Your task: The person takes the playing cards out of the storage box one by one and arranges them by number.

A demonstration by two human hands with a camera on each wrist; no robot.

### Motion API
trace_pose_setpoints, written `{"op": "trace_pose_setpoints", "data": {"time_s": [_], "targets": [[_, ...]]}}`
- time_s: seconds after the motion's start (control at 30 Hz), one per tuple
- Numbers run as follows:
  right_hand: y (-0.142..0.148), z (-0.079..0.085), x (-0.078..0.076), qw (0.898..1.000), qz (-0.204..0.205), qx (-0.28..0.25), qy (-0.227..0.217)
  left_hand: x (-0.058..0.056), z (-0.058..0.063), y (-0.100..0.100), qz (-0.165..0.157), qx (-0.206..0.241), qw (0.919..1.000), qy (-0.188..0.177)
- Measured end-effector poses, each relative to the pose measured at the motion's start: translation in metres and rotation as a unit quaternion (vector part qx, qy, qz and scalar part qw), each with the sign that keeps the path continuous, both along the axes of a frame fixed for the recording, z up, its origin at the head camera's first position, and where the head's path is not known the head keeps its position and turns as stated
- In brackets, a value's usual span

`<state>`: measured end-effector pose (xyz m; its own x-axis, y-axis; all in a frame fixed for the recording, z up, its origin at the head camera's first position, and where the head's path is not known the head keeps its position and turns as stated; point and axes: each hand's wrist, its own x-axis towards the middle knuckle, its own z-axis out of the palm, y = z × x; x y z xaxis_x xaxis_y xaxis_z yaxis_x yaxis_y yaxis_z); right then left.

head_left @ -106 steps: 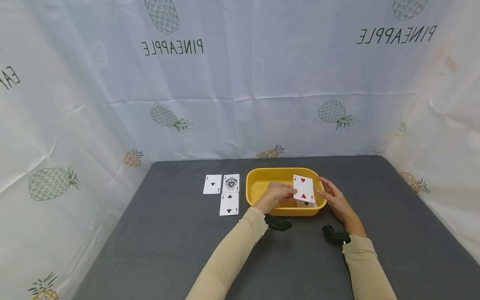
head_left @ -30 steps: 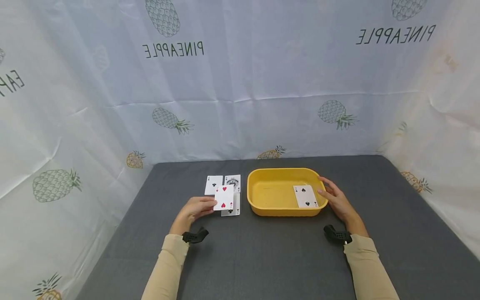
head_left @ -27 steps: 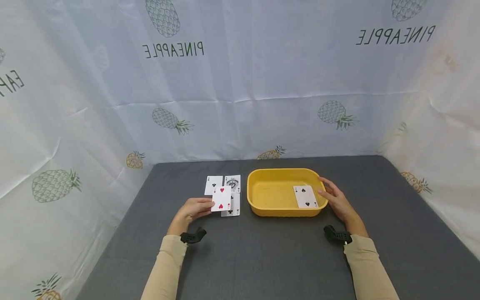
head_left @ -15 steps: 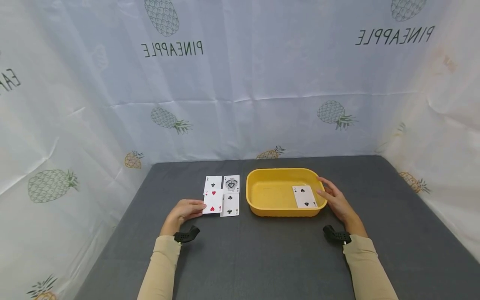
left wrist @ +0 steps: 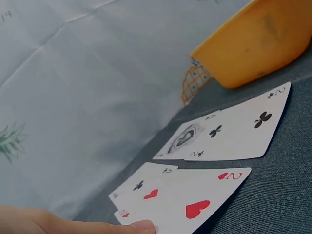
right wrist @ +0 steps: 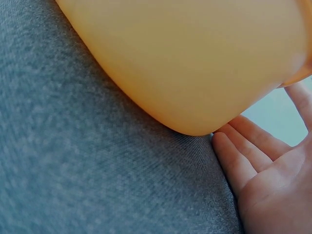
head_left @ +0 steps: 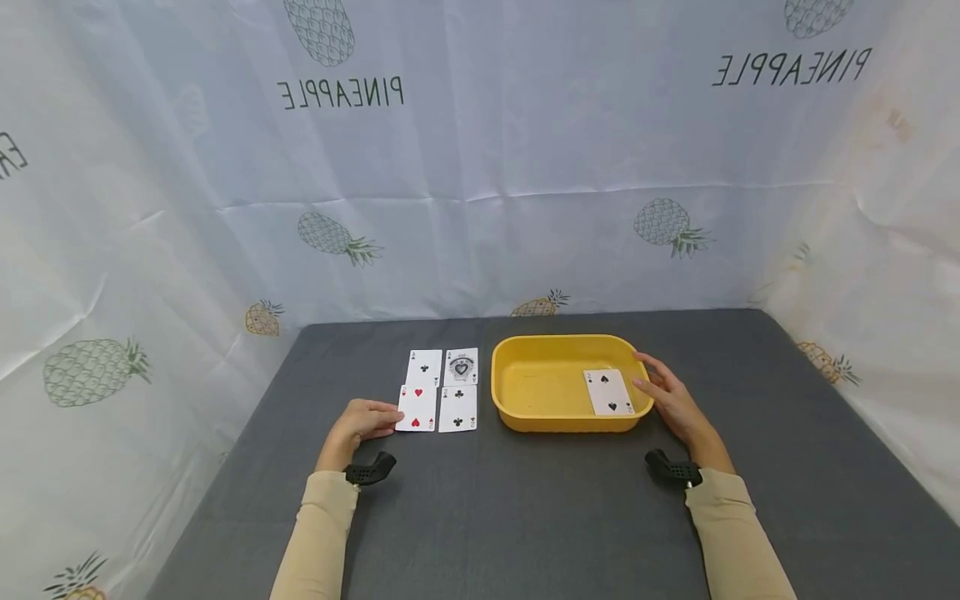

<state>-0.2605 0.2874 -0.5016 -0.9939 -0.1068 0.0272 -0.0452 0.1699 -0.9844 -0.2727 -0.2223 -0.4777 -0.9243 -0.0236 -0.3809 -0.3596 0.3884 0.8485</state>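
At the left, my left hand (head_left: 363, 423) holds the left edge of a two of hearts playing card (head_left: 417, 408). In the left wrist view a fingertip lies on the card's near corner. The card's top edge overlaps the ace of clubs (head_left: 425, 367). To its right lie the two of clubs (head_left: 458, 408) and, above that, the ace of spades (head_left: 461, 367). My right hand (head_left: 678, 408) holds the right end of a yellow plastic tray (head_left: 540, 423), thumb over the rim and other fingers against the outer wall. Inside the tray lies a two of spades (head_left: 609, 392).
A dark grey cloth (head_left: 570, 517) covers the table. Behind it hangs a pale curtain (head_left: 480, 250) with pineapple prints. Each wrist wears a black camera strap, seen on the left wrist as a black mount (head_left: 371, 470).
My left hand took the two of hearts out of the tray, carried it left over the other cards and lowered it left of the two of clubs. The right hand stayed at the tray.
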Motion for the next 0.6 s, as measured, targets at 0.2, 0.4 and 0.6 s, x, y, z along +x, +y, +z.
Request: {"op": "trace_pose_setpoints", "data": {"time_s": [0.2, 0.4, 0.6], "targets": [[0.0009, -0.0017, -0.0016, 1.0, 0.006, -0.003, 0.006, 0.0032, 0.0045, 0.0039, 0.008, -0.051, 0.9984, 0.025], [0.0012, -0.0024, -0.0024, 1.0, 0.006, -0.011, 0.009, 0.0061, 0.0065, 0.0066, 0.014, -0.074, 0.9967, 0.031], [0.0014, -0.0014, -0.0023, 1.0, 0.003, -0.012, 0.004, 0.007, 0.0079, 0.0085, 0.019, -0.087, 0.9953, 0.038]]}}
